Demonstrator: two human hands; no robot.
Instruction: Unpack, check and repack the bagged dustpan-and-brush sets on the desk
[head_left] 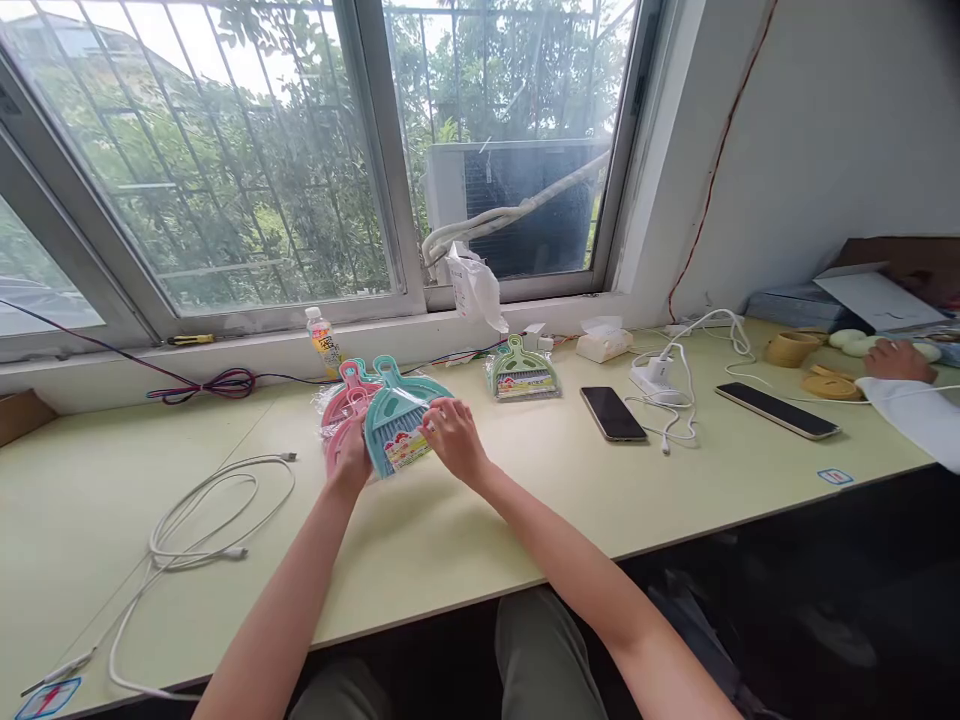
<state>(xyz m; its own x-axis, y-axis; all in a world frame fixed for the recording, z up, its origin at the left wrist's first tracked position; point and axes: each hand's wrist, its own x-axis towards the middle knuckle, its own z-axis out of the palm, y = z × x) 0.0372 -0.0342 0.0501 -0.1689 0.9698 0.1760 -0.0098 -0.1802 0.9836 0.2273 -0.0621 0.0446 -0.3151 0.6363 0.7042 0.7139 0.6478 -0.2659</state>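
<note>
A teal dustpan and brush set [401, 425] in clear wrap is held tilted up over the table, its handle loop pointing towards the window. My right hand [456, 437] pinches its right edge beside the printed label. My left hand [354, 462] is closed at the lower left edge of the same set, its fingers partly hidden. Close behind and to the left are pink dustpan and brush sets [349, 400], also wrapped; whether my left hand touches them I cannot tell. A green dustpan and brush set [523, 372] lies farther back, to the right of my hands.
White cables [161, 540] lie coiled at left. A drink bottle [322, 340] stands by the window. Rightward are a phone [613, 413], a tissue pack [604, 340], a power strip [654, 380] and another phone [777, 410]. Another person's hand [898, 360] rests near tape rolls [793, 348].
</note>
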